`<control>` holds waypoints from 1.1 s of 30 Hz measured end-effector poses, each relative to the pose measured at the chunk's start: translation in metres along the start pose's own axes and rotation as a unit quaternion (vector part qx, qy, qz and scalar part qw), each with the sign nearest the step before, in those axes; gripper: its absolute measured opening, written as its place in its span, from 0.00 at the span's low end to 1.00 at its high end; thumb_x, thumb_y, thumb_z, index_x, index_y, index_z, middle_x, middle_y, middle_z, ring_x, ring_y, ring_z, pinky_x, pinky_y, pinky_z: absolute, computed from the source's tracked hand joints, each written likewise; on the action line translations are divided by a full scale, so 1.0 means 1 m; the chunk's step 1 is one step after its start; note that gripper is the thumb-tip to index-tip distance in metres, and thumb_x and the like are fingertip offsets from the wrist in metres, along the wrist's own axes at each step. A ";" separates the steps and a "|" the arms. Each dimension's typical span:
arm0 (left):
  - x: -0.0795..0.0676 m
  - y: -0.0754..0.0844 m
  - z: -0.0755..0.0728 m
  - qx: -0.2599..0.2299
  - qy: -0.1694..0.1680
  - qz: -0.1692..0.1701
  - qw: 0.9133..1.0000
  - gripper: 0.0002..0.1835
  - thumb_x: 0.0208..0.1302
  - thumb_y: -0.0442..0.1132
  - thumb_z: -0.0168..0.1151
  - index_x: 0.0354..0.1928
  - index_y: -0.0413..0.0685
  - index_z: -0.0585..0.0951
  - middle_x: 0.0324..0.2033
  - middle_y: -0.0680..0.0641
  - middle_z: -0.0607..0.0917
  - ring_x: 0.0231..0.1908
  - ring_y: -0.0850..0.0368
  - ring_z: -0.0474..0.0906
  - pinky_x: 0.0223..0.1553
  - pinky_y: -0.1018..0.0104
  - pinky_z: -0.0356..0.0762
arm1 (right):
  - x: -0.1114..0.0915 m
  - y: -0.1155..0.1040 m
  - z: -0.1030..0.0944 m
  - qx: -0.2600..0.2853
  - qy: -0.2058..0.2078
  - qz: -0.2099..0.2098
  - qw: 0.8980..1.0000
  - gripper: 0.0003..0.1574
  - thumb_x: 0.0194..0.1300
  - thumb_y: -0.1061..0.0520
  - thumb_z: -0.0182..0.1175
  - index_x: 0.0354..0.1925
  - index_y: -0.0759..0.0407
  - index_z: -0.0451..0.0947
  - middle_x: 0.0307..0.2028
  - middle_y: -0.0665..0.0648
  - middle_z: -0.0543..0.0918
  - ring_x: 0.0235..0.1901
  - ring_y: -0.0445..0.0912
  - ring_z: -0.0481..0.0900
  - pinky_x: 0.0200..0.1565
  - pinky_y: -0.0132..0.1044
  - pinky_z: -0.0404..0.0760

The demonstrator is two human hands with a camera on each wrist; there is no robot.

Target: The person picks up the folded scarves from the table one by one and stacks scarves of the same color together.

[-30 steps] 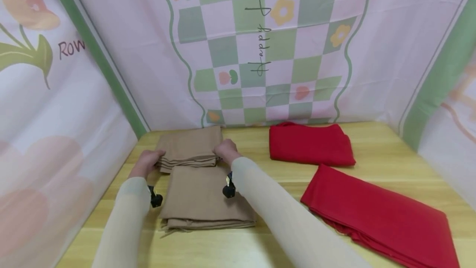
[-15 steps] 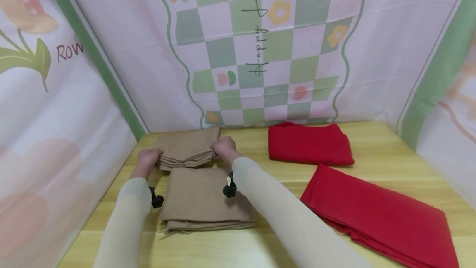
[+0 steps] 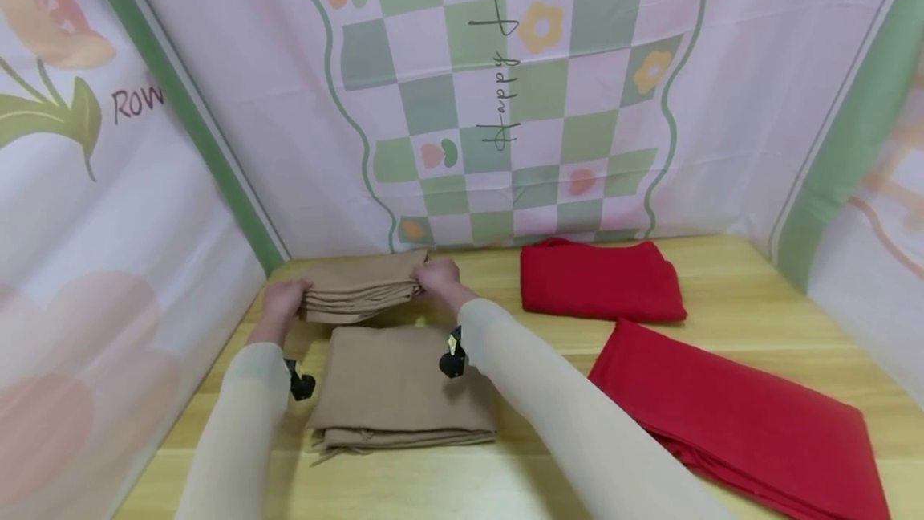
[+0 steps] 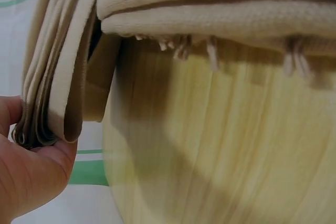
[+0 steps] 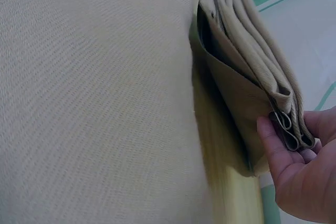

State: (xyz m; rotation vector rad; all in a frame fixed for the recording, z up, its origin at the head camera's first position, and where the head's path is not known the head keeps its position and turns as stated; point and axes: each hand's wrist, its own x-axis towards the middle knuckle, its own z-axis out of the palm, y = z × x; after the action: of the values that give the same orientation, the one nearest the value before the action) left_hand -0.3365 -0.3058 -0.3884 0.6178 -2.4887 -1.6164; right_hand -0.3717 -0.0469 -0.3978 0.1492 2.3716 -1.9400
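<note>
A tan cloth (image 3: 364, 283), folded into several layers, is tilted with its front edge raised at the back left of the table. My left hand (image 3: 284, 301) pinches its left end; thumb and fingers close round the stacked folds (image 4: 55, 72) in the left wrist view. At the other end, my right hand (image 3: 438, 277) grips the layers, and a lower flap (image 5: 231, 98) hangs away from the stack in the right wrist view. Just in front lies a second folded tan cloth (image 3: 397, 383), with short fringe (image 4: 181, 48) along its edge.
On the right of the wooden table (image 3: 404, 480) lie a folded red cloth (image 3: 599, 279) at the back and a larger folded red cloth (image 3: 743, 416) nearer. Printed fabric walls (image 3: 491, 183) enclose the table behind and at both sides.
Both hands have raised the front edge of the back tan cloth, so it now tilts and shows its layered edge with a gap beneath. The other cloths stay put.
</note>
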 end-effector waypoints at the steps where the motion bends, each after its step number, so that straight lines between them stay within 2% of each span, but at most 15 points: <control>1: 0.000 0.001 -0.001 -0.004 0.001 0.001 1.000 0.27 0.71 0.42 0.53 0.61 0.24 0.68 0.49 0.37 0.73 0.40 0.53 0.71 0.40 0.66 0.74 | 0.000 -0.001 -0.001 -0.004 0.001 -0.002 1.000 0.05 0.59 0.66 0.62 0.34 0.71 0.80 0.29 0.59 0.80 0.18 0.44 0.75 0.29 0.36 0.83; 3: -0.001 0.003 -0.002 -0.013 0.005 0.004 1.000 0.25 0.70 0.42 0.54 0.58 0.25 0.71 0.43 0.40 0.75 0.36 0.56 0.72 0.36 0.69 0.75 | 0.000 -0.003 -0.002 0.003 -0.002 -0.005 1.000 0.07 0.59 0.66 0.62 0.34 0.72 0.78 0.30 0.61 0.80 0.19 0.44 0.76 0.31 0.37 0.83; 7: -0.003 0.007 -0.003 -0.043 0.015 0.010 0.999 0.15 0.69 0.40 0.57 0.45 0.32 0.75 0.30 0.49 0.74 0.25 0.63 0.70 0.26 0.74 0.73 | -0.002 -0.009 -0.005 0.031 -0.010 -0.012 0.999 0.14 0.59 0.67 0.63 0.43 0.75 0.77 0.38 0.65 0.80 0.23 0.48 0.80 0.36 0.42 0.84; 11: -0.005 0.010 -0.003 -0.067 0.011 0.009 0.998 0.10 0.68 0.39 0.57 0.40 0.37 0.75 0.26 0.53 0.74 0.23 0.66 0.70 0.24 0.74 0.73 | -0.005 -0.014 -0.010 0.049 -0.020 -0.015 0.998 0.18 0.60 0.67 0.62 0.49 0.75 0.77 0.44 0.68 0.80 0.32 0.55 0.84 0.40 0.46 0.83; 17: -0.008 0.015 -0.003 -0.079 0.011 0.007 0.997 0.14 0.68 0.38 0.57 0.47 0.33 0.76 0.27 0.52 0.76 0.25 0.66 0.73 0.27 0.75 0.75 | -0.013 -0.021 -0.018 0.051 -0.036 -0.025 0.998 0.10 0.62 0.66 0.61 0.40 0.74 0.78 0.44 0.67 0.79 0.38 0.58 0.84 0.39 0.43 0.84; 20: -0.009 0.015 -0.003 -0.082 0.008 0.011 0.997 0.14 0.68 0.37 0.57 0.48 0.32 0.76 0.28 0.52 0.76 0.25 0.66 0.73 0.28 0.75 0.75 | -0.017 -0.021 -0.021 0.047 -0.043 -0.033 0.997 0.08 0.63 0.65 0.61 0.34 0.73 0.77 0.49 0.67 0.79 0.38 0.57 0.84 0.39 0.44 0.84; 24: -0.012 0.015 -0.004 -0.070 0.001 0.025 0.997 0.13 0.68 0.38 0.56 0.46 0.32 0.76 0.28 0.52 0.76 0.26 0.66 0.72 0.28 0.75 0.75 | -0.022 -0.023 -0.025 0.035 -0.045 -0.046 0.997 0.08 0.63 0.65 0.62 0.30 0.72 0.78 0.54 0.67 0.78 0.36 0.55 0.85 0.40 0.45 0.83; 30: -0.020 0.016 -0.009 -0.041 -0.005 0.046 0.998 0.14 0.69 0.41 0.56 0.44 0.33 0.76 0.28 0.52 0.76 0.28 0.64 0.72 0.29 0.74 0.73 | -0.035 -0.028 -0.032 0.024 -0.053 -0.060 0.997 0.08 0.63 0.66 0.63 0.32 0.74 0.80 0.51 0.66 0.79 0.34 0.54 0.85 0.32 0.37 0.84; 31: -0.021 0.016 -0.010 -0.036 -0.004 0.047 0.998 0.14 0.69 0.41 0.56 0.43 0.33 0.76 0.28 0.52 0.76 0.28 0.63 0.71 0.30 0.74 0.73 | -0.037 -0.028 -0.033 0.026 -0.053 -0.063 0.996 0.07 0.63 0.66 0.63 0.31 0.72 0.81 0.52 0.66 0.79 0.35 0.53 0.85 0.32 0.37 0.84; 33: -0.024 0.017 -0.010 -0.031 -0.004 0.048 0.998 0.14 0.70 0.42 0.56 0.41 0.34 0.76 0.28 0.52 0.76 0.29 0.63 0.71 0.30 0.74 0.73 | -0.039 -0.029 -0.035 0.029 -0.054 -0.068 0.996 0.12 0.63 0.66 0.63 0.24 0.70 0.77 0.52 0.65 0.80 0.35 0.53 0.85 0.32 0.37 0.84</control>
State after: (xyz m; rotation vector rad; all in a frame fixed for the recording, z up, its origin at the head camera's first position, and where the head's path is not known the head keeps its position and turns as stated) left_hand -0.3164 -0.2988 -0.3656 0.4772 -2.4233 -1.6572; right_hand -0.3364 -0.0198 -0.3582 -0.1139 2.3131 -2.0187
